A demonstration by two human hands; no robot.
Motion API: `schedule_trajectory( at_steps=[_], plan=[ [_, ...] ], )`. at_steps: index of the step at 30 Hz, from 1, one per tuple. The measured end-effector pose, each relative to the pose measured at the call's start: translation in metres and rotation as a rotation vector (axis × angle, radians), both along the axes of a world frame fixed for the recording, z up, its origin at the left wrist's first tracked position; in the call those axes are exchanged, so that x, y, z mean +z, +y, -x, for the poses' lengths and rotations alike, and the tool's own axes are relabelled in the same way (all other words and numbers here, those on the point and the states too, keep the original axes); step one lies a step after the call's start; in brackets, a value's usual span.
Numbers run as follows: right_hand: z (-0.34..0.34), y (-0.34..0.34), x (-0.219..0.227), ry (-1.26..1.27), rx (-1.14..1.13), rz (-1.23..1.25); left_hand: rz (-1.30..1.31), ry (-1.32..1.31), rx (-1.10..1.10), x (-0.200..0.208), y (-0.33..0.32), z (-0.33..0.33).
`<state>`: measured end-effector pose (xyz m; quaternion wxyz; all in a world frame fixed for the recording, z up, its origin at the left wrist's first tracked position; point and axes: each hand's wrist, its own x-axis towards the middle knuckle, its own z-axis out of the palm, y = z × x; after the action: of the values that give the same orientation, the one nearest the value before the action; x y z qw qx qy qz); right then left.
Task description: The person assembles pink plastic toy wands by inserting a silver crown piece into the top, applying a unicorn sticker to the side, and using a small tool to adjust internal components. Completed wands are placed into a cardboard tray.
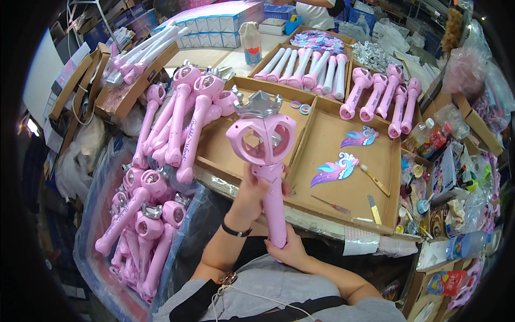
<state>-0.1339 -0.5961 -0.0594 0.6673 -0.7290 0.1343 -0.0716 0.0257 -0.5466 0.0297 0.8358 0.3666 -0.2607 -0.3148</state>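
Observation:
A pink toy bubble wand (274, 206) with a silver crown on top stands nearly upright in front of me. My left hand (249, 194) is wrapped round its handle just under the round head. Lower down, my right hand (289, 249) grips the bottom end of the handle. Behind the wand is a cardboard tray (300, 185) with two purple and blue wing-shaped pieces (333, 170) in its right part. Beside them lie a brush with a wooden handle (375, 180), a thin screwdriver (330, 204) and a yellow cutter knife (374, 209).
Crowned pink wands (185, 118) are heaped on the tray's left part. More fill a lined blue crate (190, 214) at my left. White tubes with pink ends (300, 70) and pink handles (381, 96) lie in boxes farther back. Bottles and small jars crowd the right (466, 244).

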Motion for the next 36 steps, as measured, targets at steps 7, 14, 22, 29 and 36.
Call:
schedule_trajectory(
  at_steps=[7, 14, 22, 29, 36],
  plan=[
    [0.004, 0.003, 0.002, 0.013, -0.039, -0.001, -0.136, 0.063, -0.034, -0.013, 0.000, 0.016],
    [0.003, 0.005, -0.007, -0.081, -0.033, 0.029, -0.090, 0.092, -0.078, -0.012, 0.000, 0.015],
    [0.004, 0.002, 0.003, -0.012, -0.084, 0.157, -0.117, 0.050, -0.062, -0.015, 0.004, 0.012],
    [0.005, -0.005, 0.021, 0.045, -0.096, 0.460, -0.020, 0.034, 0.206, -0.009, 0.004, -0.002],
    [0.015, -0.024, 0.018, 0.051, 0.243, 0.065, 0.135, 0.158, 0.169, 0.000, 0.006, -0.027]
  ],
)
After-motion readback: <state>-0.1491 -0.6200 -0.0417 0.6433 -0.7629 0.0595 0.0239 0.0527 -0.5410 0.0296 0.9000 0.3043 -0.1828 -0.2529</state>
